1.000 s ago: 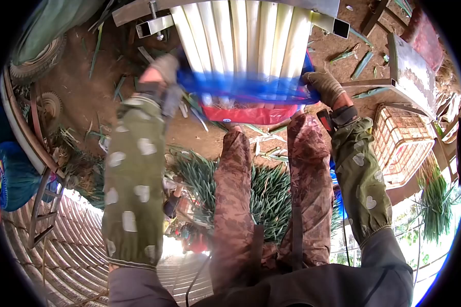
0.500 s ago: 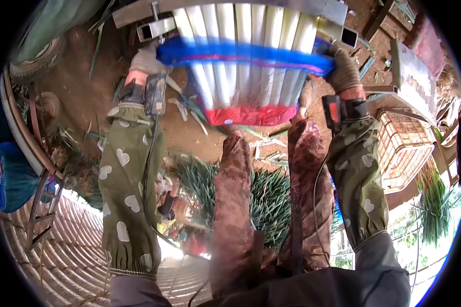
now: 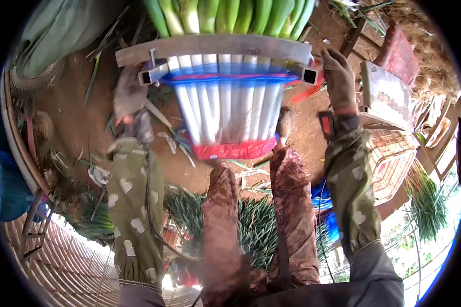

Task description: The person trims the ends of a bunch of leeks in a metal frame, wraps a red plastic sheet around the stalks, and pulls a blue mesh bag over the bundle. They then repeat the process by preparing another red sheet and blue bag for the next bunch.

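A row of thick green onions [image 3: 205,115], leek-like with white stems and green tops, lies across a metal frame [image 3: 215,45]. Their root ends sit in a clear plastic bag with a blue band [image 3: 230,78] and a red bottom [image 3: 234,149]. My left hand [image 3: 130,94], gloved and blurred, is beside the frame's left end, apart from the band; its fingers are smeared. At the right end, my gloved right hand [image 3: 339,77] has bent fingers against a loose red strip [image 3: 308,93], which it appears to pinch. The fingertips are partly hidden.
Dark green onion leaves [image 3: 261,225] are heaped beyond my legs. A plastic crate [image 3: 392,163] and a pale metal box [image 3: 386,94] stand on the right. Wheels [image 3: 38,79] and a curved metal rail [image 3: 15,133] are on the left. Leaf scraps litter the soil floor.
Both hands have come away from the blue band. In view, the bagged onions and frame sit lower, and the green tops now show. A red strip has appeared by my right hand.
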A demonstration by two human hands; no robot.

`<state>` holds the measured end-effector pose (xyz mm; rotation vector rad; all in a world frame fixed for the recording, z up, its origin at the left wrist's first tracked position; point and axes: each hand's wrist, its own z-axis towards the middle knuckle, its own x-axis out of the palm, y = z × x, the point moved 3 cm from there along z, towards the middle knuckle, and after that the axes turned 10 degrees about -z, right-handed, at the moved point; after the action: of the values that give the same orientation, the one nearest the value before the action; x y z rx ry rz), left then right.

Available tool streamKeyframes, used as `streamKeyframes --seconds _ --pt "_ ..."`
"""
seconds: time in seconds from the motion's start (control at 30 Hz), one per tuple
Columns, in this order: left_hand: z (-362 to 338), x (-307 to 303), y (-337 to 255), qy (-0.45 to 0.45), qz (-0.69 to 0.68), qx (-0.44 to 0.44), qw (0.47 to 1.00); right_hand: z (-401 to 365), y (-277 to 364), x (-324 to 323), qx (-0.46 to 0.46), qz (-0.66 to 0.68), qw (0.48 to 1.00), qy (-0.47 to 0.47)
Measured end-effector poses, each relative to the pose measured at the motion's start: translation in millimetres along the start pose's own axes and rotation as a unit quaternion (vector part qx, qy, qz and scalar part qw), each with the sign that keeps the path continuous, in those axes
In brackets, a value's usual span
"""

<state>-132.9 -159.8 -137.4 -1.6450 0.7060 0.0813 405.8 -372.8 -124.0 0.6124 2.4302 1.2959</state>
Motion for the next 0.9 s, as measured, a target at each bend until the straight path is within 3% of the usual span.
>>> streamKeyframes --seconds 0.03,0.1,0.13,0.17,0.2,0.23,0.27,0.3,0.37,0.43,0.47,0.5,0.57,0.6,0.63,0.7,0.73,0.77,0.83,0.9 --pt "-16 -7 -6 -0.005 -0.173 -0.043 0.984 -20 8 -9 0.030 0.081 0.994 -0.064" --pt "-48 -21 -23 -0.062 -0.523 -0.113 0.842 -53 -3 -29 0.041 -0.043 0.995 -0.083" --pt "-68 -27 -13 -0.163 -0.510 -0.239 0.810 -74 -5 -23 0.090 -0.085 0.992 -0.027" --pt "-87 -25 -13 -0.150 -0.483 -0.327 0.798 -92 -10 -16 0.138 -0.126 0.982 0.031" --pt "-104 -16 -19 -0.136 -0.452 -0.414 0.779 -106 -51 -11 0.124 -0.170 0.976 0.060" --pt "-118 1 -25 -0.088 -0.370 -0.435 0.816 -117 -88 -8 0.112 -0.214 0.966 0.088" --pt "-127 27 -31 -0.037 -0.285 -0.452 0.844 -122 -80 8 0.112 -0.207 0.963 0.129" --pt "-123 53 -48 0.025 -0.229 -0.407 0.884 -128 -64 37 0.114 -0.200 0.958 0.170" --pt "-105 98 -92 0.145 -0.113 -0.305 0.934 -98 -34 85 -0.083 -0.062 0.985 0.138" --pt "-79 125 -97 0.080 -0.233 -0.322 0.914 -65 -3 106 0.044 -0.049 0.979 0.193" --pt "-61 125 -77 0.065 -0.255 -0.292 0.919 -50 -18 103 0.026 0.035 0.976 0.215" --pt "-51 126 -65 0.051 -0.268 -0.267 0.924 -49 -16 95 0.043 0.005 0.967 0.253" --pt "-45 126 -91 0.019 -0.275 -0.237 0.931 -49 -22 63 0.037 0.048 0.986 0.157" --pt "-52 123 -103 -0.002 -0.276 -0.241 0.931 -49 -28 41 0.089 0.135 0.984 0.080" --pt "-65 116 -110 -0.023 -0.274 -0.245 0.930 -51 -37 15 0.141 0.224 0.964 0.002" --pt "-98 105 -138 -0.089 -0.229 -0.228 0.942 -70 -56 -47 0.135 0.297 0.936 -0.131" --pt "-118 93 -138 -0.083 -0.145 -0.248 0.954 -87 -62 -72 0.151 0.224 0.949 -0.160" --pt "-141 88 -129 -0.152 -0.233 -0.257 0.926 -109 -68 -94 0.168 0.150 0.956 -0.190" --pt "-182 62 -115 -0.135 -0.197 -0.298 0.924 -165 -79 -125 0.195 -0.137 0.962 -0.131" --pt "-221 44 -91 -0.089 -0.103 -0.269 0.953 -239 -105 -153 0.170 -0.426 0.888 -0.040"
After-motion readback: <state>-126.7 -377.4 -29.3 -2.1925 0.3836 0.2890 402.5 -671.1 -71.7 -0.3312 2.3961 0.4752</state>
